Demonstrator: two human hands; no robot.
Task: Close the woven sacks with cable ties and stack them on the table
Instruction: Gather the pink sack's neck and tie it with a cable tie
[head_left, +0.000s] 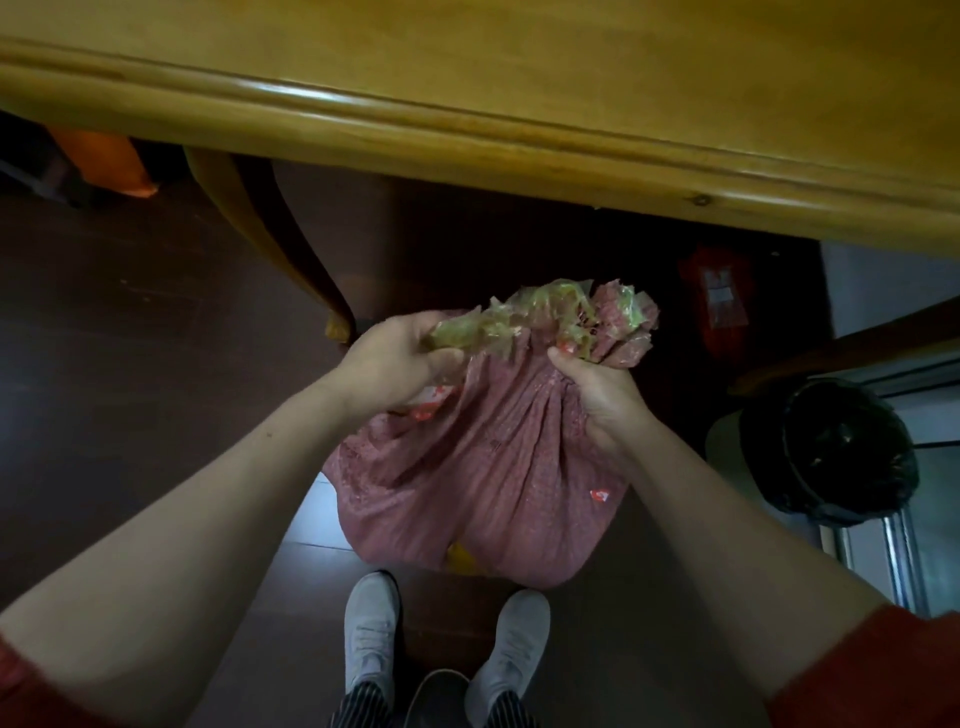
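Clutching, with tightly curled left hand (400, 358) and right hand (597, 395), the bunched greenish-edged mouth of a pinkish-red woven plastic sack (483, 467).

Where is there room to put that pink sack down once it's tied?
The wooden table top shows bare all along its near edge, the widest free patch. The dark floor left of the table leg is open too. The right is crowded: a black-lined bin and a red packet sit near the pink sack.
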